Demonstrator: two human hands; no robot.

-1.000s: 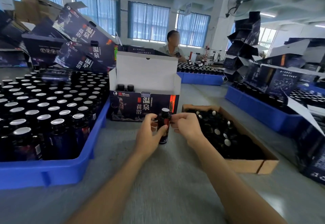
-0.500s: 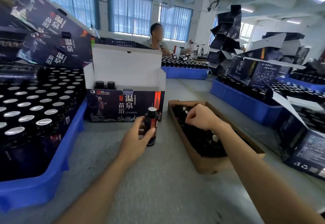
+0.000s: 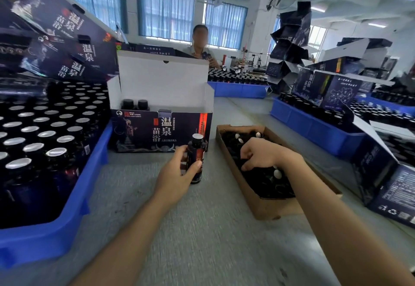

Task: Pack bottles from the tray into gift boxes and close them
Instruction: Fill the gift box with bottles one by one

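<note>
My left hand (image 3: 176,174) grips a dark bottle (image 3: 195,158) with a silver foil top and no cap, standing upright on the grey table. Just behind it is an open dark gift box (image 3: 157,131) with its white lid flap up and two capped bottles (image 3: 135,104) in its left end. My right hand (image 3: 262,155) reaches down into a cardboard box (image 3: 271,210) of black caps, its curved fingers touching the caps. On the left, a blue tray (image 3: 89,173) holds several foil-topped bottles.
Dark gift boxes (image 3: 67,29) are stacked behind the tray. More blue trays (image 3: 314,126) with bottles and open boxes line the right side. A person (image 3: 199,45) sits across the table behind another blue tray (image 3: 238,89).
My right hand let go of the bottle, moved right and lowered into the cardboard box of caps. My left hand kept hold of the bottle.
</note>
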